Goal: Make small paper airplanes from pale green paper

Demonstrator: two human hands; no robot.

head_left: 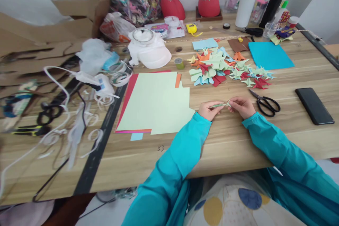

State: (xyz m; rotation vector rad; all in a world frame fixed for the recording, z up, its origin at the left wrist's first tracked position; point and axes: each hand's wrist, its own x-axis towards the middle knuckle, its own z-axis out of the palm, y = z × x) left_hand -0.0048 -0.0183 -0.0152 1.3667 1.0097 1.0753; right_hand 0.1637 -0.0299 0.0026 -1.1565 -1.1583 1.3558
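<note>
My left hand (209, 111) and my right hand (242, 106) are close together above the front part of the wooden table. Between them is a small piece of folded pale green paper (219, 105). The fingers of my left hand pinch its left part, while my right fingertips close on its pointed right end. Just beyond lies a heap of folded paper cranes (218, 61) in green, orange, red and blue. Black-handled scissors (266, 103) rest to the right of my right hand. Left of my left hand is a stack of pale green paper sheets (156, 102).
A black phone (314, 106) lies at the right. Blue paper (271, 55) is behind the scissors. Cables and a white power strip (88, 77) clutter the left side. Along the back stand a white paper roll (247, 5), a yellow tape measure (191, 28) and red domed objects (209, 4).
</note>
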